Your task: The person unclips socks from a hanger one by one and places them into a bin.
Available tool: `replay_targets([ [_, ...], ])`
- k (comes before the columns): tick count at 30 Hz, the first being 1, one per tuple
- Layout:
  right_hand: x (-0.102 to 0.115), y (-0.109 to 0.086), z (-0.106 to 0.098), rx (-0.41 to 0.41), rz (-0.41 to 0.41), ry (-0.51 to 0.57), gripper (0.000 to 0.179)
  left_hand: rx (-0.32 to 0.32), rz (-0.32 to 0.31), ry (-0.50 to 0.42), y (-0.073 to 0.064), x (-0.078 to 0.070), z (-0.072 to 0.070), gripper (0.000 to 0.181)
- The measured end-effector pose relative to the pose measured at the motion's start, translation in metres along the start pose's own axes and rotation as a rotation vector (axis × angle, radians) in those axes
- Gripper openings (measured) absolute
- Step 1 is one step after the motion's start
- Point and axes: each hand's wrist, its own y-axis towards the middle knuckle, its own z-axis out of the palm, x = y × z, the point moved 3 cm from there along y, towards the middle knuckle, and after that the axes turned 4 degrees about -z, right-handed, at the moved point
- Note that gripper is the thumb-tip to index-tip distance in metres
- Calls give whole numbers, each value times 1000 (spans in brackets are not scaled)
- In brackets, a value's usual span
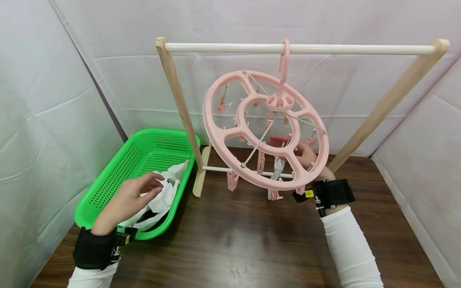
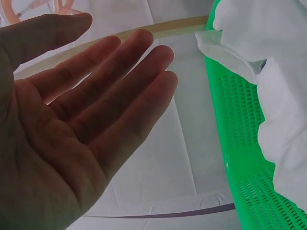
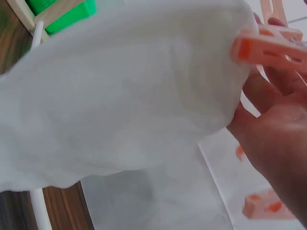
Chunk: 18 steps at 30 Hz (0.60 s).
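A pink round clip hanger hangs tilted from the white rail of a wooden rack. My right hand reaches up behind its ring. In the right wrist view that hand pinches a pink peg at the edge of a white cloth. The cloth hangs small below the ring. My left hand hovers over a pile of white cloths in a green basket. Its palm is flat with straight fingers, holding nothing, beside the cloths.
The rack's slanted wooden legs and low white crossbar stand on a dark wooden floor. White sheets wall in the left, back and right sides. Several more pink pegs dangle under the hanger.
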Motion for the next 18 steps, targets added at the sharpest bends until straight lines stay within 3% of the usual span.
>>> replay_targets([
  [2, 18, 0, 16, -48, 12, -52, 41, 13, -3, -3, 0, -1, 3, 22],
  [5, 25, -4, 23, -59, 45, -87, 43, 36, -8, -16, 0, -4, 7, 22],
  [13, 32, -17, 31, -1, -42, 24, 44, 54, 35, -33, 5, -12, 20, 23],
  [18, 40, -25, 38, 8, -12, 10, 44, 67, 47, -34, 7, -19, 27, 21],
])
